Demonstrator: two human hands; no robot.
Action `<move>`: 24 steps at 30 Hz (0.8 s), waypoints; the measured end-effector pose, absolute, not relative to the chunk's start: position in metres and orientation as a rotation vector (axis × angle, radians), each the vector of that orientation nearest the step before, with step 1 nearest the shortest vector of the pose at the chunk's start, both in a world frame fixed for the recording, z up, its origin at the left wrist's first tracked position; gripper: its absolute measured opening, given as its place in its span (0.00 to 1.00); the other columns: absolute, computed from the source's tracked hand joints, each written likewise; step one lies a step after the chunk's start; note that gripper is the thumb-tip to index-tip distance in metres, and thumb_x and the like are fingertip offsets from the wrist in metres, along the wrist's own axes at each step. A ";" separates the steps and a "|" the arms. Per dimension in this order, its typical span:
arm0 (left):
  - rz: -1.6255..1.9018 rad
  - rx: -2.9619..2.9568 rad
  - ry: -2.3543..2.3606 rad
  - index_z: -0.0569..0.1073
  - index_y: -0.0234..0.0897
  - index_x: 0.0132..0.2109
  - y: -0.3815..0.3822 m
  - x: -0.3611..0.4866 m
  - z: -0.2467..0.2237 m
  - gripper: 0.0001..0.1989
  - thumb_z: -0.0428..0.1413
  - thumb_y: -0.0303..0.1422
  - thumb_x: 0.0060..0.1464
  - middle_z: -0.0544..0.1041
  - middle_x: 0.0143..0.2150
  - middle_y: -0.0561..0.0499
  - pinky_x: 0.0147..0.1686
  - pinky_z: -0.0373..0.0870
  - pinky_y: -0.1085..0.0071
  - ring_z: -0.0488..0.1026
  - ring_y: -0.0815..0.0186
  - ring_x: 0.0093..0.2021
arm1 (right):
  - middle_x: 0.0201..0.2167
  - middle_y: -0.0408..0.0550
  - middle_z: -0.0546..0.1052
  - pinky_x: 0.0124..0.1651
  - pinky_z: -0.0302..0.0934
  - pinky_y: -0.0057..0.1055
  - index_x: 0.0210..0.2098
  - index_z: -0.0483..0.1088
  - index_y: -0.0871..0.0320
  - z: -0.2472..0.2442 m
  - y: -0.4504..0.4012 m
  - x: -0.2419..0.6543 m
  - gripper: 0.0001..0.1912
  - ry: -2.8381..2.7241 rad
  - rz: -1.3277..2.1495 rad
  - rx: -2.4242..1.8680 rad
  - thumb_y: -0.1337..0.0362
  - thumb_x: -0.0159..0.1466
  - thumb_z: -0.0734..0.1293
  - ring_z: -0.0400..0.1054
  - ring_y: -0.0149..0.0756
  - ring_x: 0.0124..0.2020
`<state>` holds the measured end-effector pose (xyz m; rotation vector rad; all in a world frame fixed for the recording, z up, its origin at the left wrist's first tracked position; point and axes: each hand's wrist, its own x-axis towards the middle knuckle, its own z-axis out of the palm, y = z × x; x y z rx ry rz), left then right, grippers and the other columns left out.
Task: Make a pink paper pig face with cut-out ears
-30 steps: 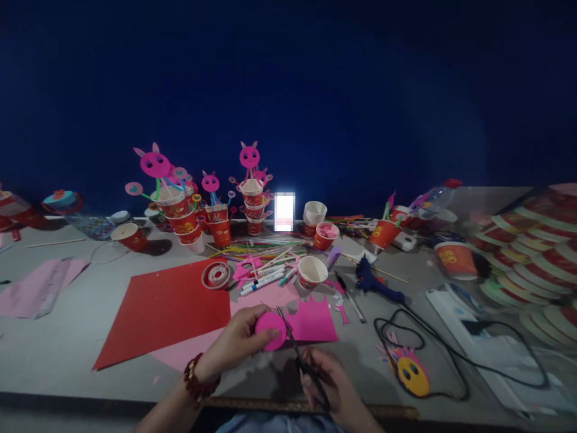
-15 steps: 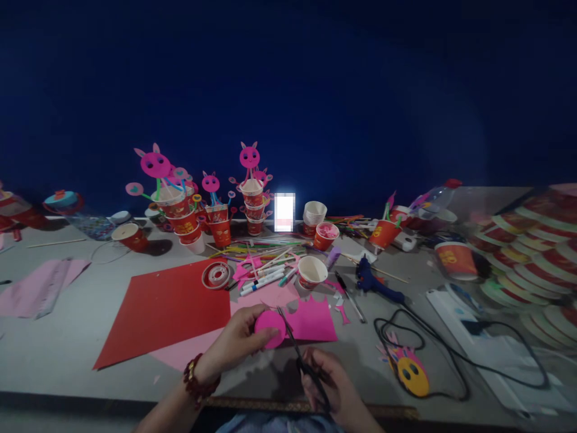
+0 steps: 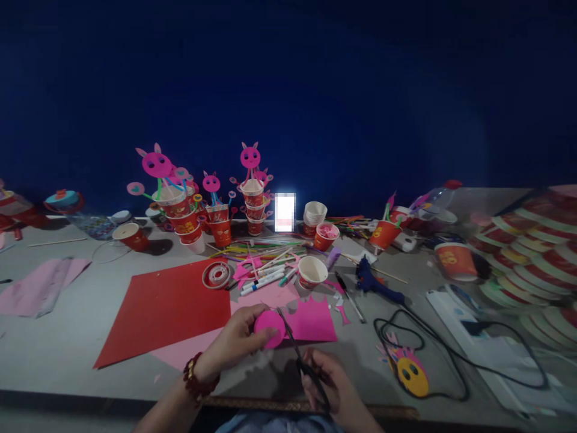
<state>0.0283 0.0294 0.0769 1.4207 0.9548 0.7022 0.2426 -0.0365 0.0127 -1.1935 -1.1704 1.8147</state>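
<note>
Working near the middle of the front edge of the table (image 3: 67,355).
The right hand (image 3: 332,377) grips black scissors (image 3: 296,350); the left hand (image 3: 228,341) pinches the pink circle (image 3: 265,324) beside them. For neat edges, turn the circle slowly, with the thumb (image 3: 269,334) away from snips.

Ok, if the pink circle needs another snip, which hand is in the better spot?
Probably the right hand: its fingers hold the scissors, and the blades are right by the edge of the pink circle. The left hand is pinching the circle.
</note>
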 end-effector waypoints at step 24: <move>0.726 1.364 1.076 0.66 0.35 0.36 0.035 0.007 0.029 0.19 0.55 0.49 0.61 0.66 0.26 0.58 0.24 0.60 0.76 0.63 0.72 0.22 | 0.29 0.44 0.74 0.32 0.64 0.28 0.36 0.69 0.56 0.009 -0.021 0.284 0.18 -1.263 1.387 -1.284 0.47 0.60 0.70 0.67 0.34 0.28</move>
